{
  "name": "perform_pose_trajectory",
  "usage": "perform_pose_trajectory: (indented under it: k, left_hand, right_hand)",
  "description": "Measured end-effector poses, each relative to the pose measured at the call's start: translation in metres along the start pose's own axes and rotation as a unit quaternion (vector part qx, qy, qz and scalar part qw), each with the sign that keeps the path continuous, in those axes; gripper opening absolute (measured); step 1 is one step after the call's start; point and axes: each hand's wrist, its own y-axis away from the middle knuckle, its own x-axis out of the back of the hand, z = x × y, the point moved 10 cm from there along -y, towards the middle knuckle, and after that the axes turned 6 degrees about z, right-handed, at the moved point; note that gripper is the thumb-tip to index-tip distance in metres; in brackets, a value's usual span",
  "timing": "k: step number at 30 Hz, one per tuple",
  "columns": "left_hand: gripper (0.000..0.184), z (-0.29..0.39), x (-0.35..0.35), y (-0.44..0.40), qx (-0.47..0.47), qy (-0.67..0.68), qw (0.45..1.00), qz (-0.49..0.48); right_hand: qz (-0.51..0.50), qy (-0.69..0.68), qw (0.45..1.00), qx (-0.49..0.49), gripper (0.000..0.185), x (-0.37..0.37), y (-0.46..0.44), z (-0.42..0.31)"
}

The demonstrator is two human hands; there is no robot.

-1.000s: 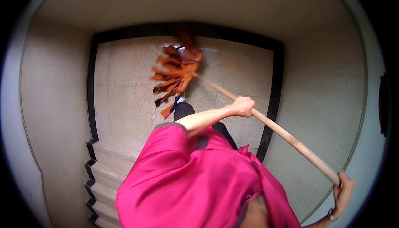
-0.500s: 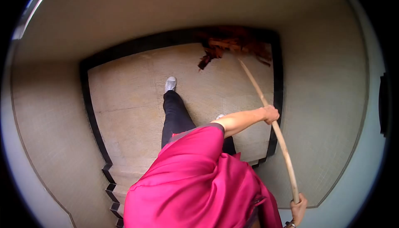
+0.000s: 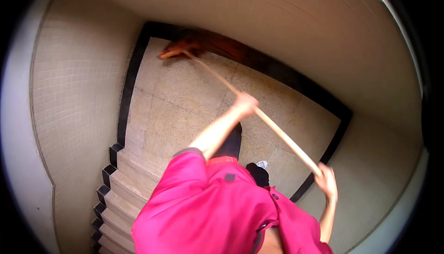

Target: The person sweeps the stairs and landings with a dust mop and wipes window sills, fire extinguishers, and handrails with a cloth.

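A mop with a long wooden handle point(image 3: 287, 140) slants across the landing in the head view. Its reddish-brown cloth strips point(image 3: 192, 46), smeared by motion, lie at the far left corner against the dark skirting. Around the middle of the handle my left hand point(image 3: 246, 104) is closed, arm stretched forward. My right hand point(image 3: 326, 181) grips the handle's upper end, to the right of my body. The fingers of both hands are wrapped round the wood.
Stairs point(image 3: 127, 198) with dark edge tiles descend at the lower left. Black skirting point(image 3: 305, 87) borders the speckled landing floor point(image 3: 185, 85). Tiled walls point(image 3: 83, 78) rise on the left, far and right sides. My white shoe point(image 3: 262, 164) stands on the floor.
The mop head has swept from the far right corner to the far left along the skirting. My left hand moved left with the handle; my right hand appears higher. The view has turned.
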Motion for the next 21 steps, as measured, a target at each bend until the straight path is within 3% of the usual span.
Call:
perform_pose_trajectory:
  k: [1, 2, 4, 5, 6, 7, 8, 9, 12, 15, 16, 18, 21]
  left_hand:
    - [0.008, -0.058, 0.004, 0.007, 0.064, -0.025, 0.998, -0.004]
    - [0.008, -0.1, 0.023, 0.02, 0.083, -0.053, 0.993, 0.063]
    - [0.022, -0.185, 0.067, 0.053, 0.145, 0.004, 0.969, 0.201]
    - [0.027, -0.212, 0.087, 0.073, 0.184, 0.001, 0.957, 0.224]
    - [0.019, -0.243, 0.091, 0.083, 0.166, -0.023, 0.95, 0.262]
    - [0.011, -0.248, 0.107, 0.092, 0.188, -0.015, 0.959, 0.213]
    - [0.009, -0.251, 0.12, 0.109, 0.167, -0.007, 0.951, 0.26]
    - [0.011, -0.254, 0.119, 0.125, 0.177, -0.012, 0.955, 0.239]
    - [0.01, -0.24, 0.127, 0.13, 0.166, 0.007, 0.958, 0.232]
    - [0.013, -0.22, 0.114, 0.115, 0.123, -0.03, 0.963, 0.236]
    - [0.019, -0.203, 0.105, 0.107, 0.152, -0.038, 0.968, 0.195]
    - [0.024, -0.157, 0.065, 0.046, 0.096, -0.018, 0.983, 0.156]
    - [0.022, 0.016, 0.002, -0.008, 0.011, 0.075, 0.992, 0.099]
  right_hand:
    - [0.048, 0.026, 0.995, 0.081, 0.009, 0.003, -0.036, -0.059]
    - [-0.023, 0.074, 0.993, 0.088, 0.014, -0.023, -0.074, -0.086]
    - [0.012, 0.144, 0.969, 0.199, 0.022, -0.056, -0.139, -0.181]
    - [0.01, 0.124, 0.961, 0.248, 0.019, -0.078, -0.161, -0.229]
    - [0.012, 0.11, 0.956, 0.273, 0.018, -0.105, -0.188, -0.267]
    - [0.036, 0.075, 0.948, 0.309, 0.018, -0.129, -0.2, -0.293]
    - [0.064, 0.06, 0.94, 0.329, 0.016, -0.145, -0.202, -0.32]
    - [0.076, 0.076, 0.934, 0.342, 0.014, -0.159, -0.194, -0.333]
    - [0.155, 0.032, 0.923, 0.351, 0.01, -0.133, -0.169, -0.322]
    - [0.1, 0.015, 0.955, 0.278, 0.01, -0.088, -0.124, -0.255]
    - [0.089, -0.025, 0.962, 0.257, 0.01, -0.069, -0.093, -0.226]
    - [0.113, -0.009, 0.973, 0.202, 0.012, -0.031, -0.089, -0.149]
    - [0.159, 0.008, 0.982, 0.104, 0.017, 0.008, 0.003, 0.005]
